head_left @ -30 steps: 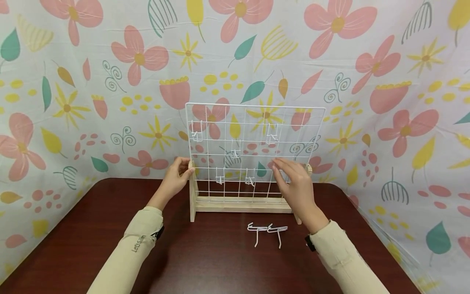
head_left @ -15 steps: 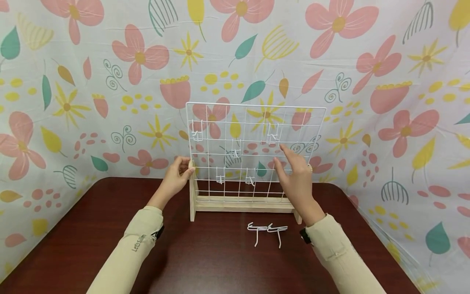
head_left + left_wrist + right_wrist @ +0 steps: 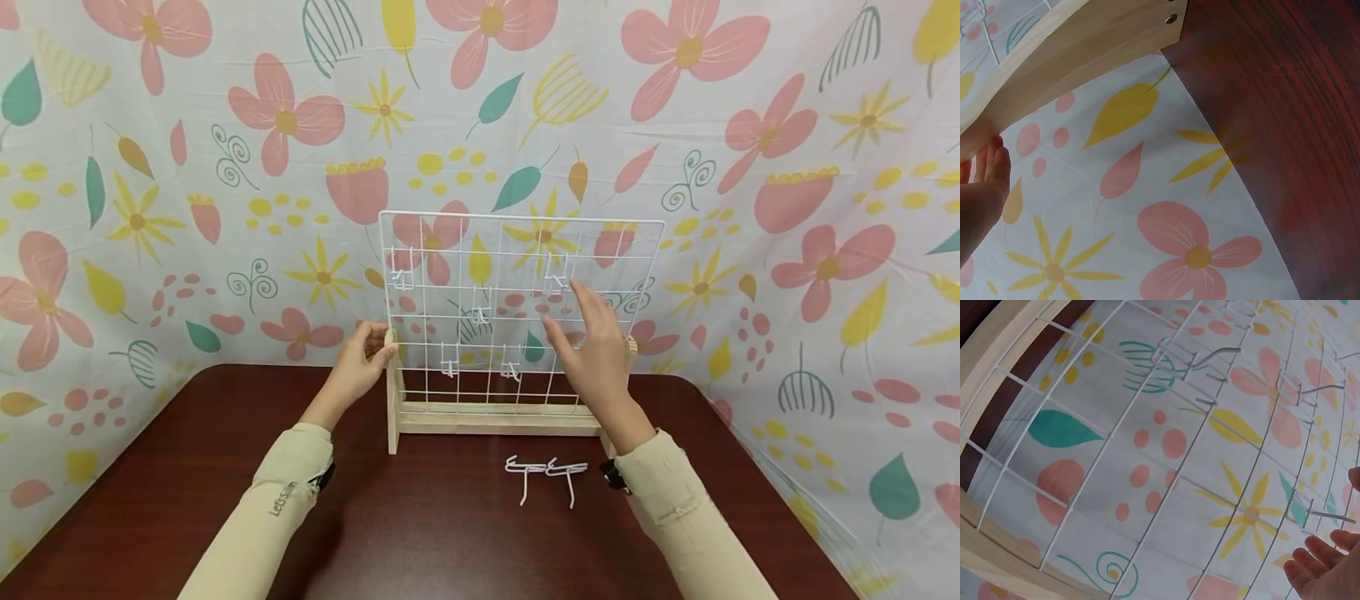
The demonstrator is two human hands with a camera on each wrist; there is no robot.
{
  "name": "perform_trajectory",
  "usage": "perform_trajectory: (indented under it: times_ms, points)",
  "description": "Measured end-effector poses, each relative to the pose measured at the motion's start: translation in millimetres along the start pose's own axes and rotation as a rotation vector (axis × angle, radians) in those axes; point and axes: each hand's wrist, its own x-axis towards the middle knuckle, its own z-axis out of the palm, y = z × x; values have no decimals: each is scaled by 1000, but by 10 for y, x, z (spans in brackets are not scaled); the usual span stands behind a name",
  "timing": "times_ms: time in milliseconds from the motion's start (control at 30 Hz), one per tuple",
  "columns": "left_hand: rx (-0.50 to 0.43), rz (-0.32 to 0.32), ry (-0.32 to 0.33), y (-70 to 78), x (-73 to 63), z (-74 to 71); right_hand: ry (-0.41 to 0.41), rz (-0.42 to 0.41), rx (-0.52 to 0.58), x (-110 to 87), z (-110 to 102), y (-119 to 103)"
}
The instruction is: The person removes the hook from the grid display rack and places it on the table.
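A white wire grid panel (image 3: 525, 217) stands upright in a pale wooden stand (image 3: 498, 429) on the table. My left hand (image 3: 360, 358) grips the stand's left upright (image 3: 393, 408), thumb in front; in the left wrist view its fingers (image 3: 994, 165) lie against the wood (image 3: 1085, 56). My right hand (image 3: 600, 358) is raised before the grid's right side, fingers spread and holding nothing. Its fingertips are near the upper-right hook (image 3: 556, 282), also seen in the right wrist view. Other white hooks hang at upper left (image 3: 402, 279), centre (image 3: 480, 315) and lower down (image 3: 450, 367).
Two loose white hooks (image 3: 525, 468) lie side by side on the dark red-brown table (image 3: 435, 533), in front of the stand. A floral-patterned cloth (image 3: 300, 208) hangs behind the table and at its sides.
My right hand has risen from the lower grid toward the upper-right hook, and its thumb and fingers have spread apart. The left hand stays on the upright.
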Motion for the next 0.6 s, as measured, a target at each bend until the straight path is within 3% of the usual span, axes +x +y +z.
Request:
perform_trajectory:
  times_ms: [500,600]
  points:
    - [-16,19,4,0,-10,0,100,101,109,83,142,-51]
    - [-24,24,8,106,-44,-6,135,123,122,104,170,-60]
